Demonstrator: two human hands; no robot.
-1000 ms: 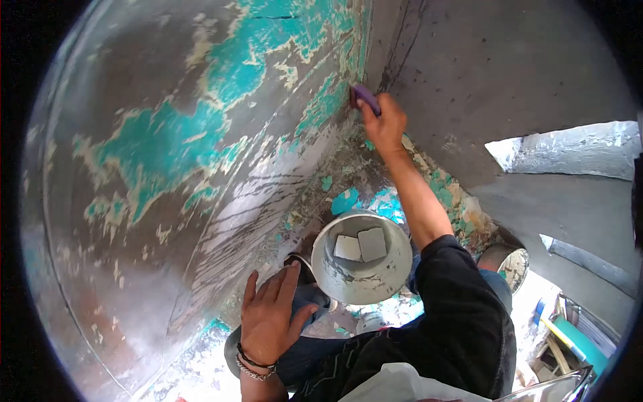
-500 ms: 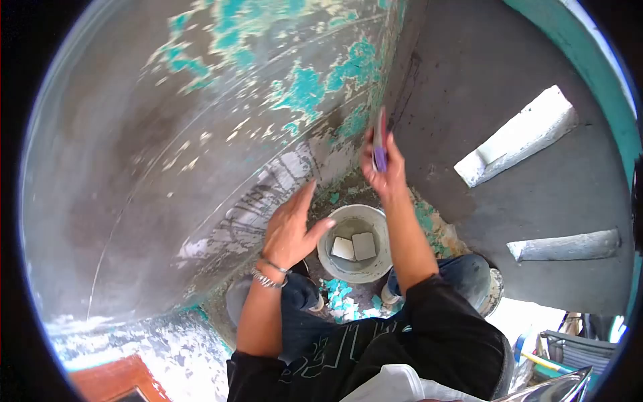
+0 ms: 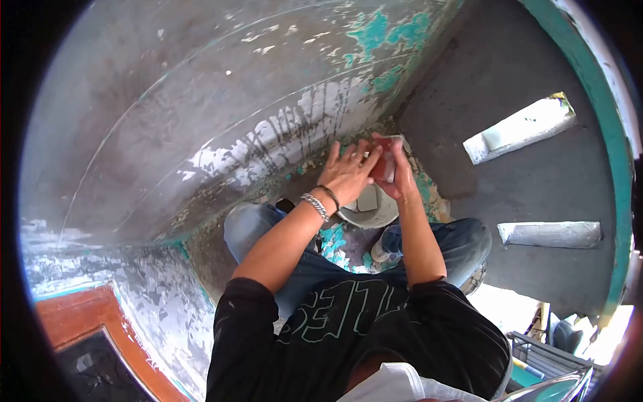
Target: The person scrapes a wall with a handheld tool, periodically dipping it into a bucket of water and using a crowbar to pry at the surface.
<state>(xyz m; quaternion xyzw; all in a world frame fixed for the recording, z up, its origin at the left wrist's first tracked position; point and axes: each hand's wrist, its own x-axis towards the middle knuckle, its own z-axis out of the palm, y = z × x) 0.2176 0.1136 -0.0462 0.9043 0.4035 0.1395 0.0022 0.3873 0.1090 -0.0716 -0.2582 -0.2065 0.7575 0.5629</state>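
Note:
My right hand (image 3: pixel 402 175) grips a flat reddish-brown pad (image 3: pixel 384 164) with a pale patch; I cannot make out exactly what kind it is. Stretched out beside it, my left hand (image 3: pixel 348 175) has its fingers spread, and its fingertips reach the pad's face. A metal bracelet and a dark band circle the left wrist. Below both hands stands a round whitish bucket (image 3: pixel 390 216), partly covered by them. Inside it lies a pale block (image 3: pixel 368 199), only partly in view.
On the left curves a grey wall (image 3: pixel 167 134) with scraped white and turquoise paint. White bars (image 3: pixel 522 127) jut from the dark surface on the right. Paint flakes (image 3: pixel 333 244) litter the floor between my legs. An orange-brown frame (image 3: pixel 87 315) sits at lower left.
My left hand has moved up and right to meet the pad. The right hand has turned the pad from edge-on to face-on. The view has shifted, with the bucket now higher in frame.

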